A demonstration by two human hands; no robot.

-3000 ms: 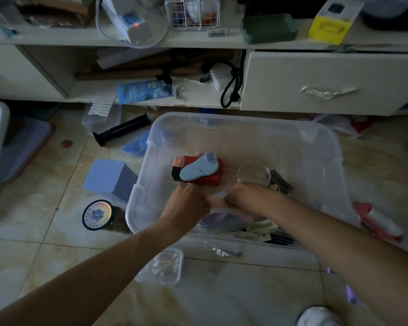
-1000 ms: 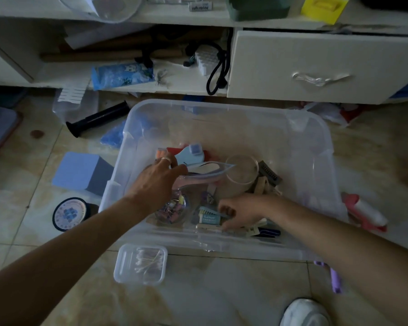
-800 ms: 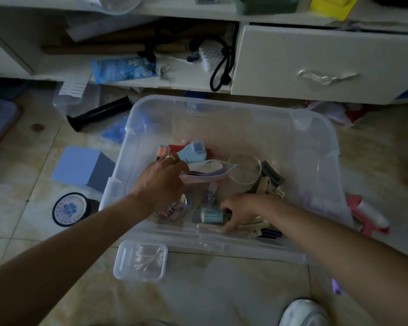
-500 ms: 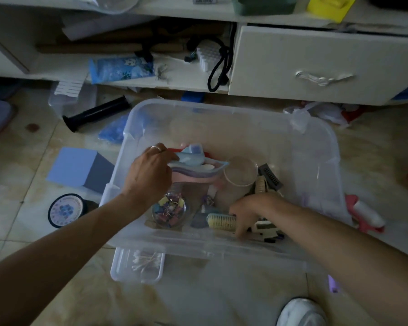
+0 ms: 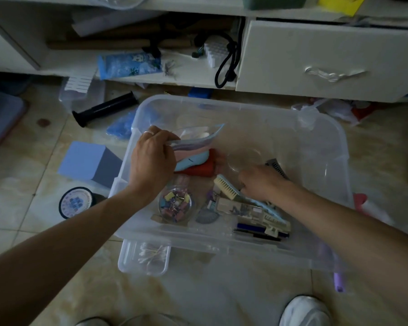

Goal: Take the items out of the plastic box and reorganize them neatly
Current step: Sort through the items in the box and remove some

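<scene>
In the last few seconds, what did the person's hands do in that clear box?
The left hand took hold of the zip bag and lifted it above the red case. The right hand gripped the brush and raised it. The jar of clips stayed in the plastic box.

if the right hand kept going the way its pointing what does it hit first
The right hand, gripping the brush, points toward the left side of the plastic box. Going straight on, it would likely meet the red block first, though depth is unclear.
</scene>
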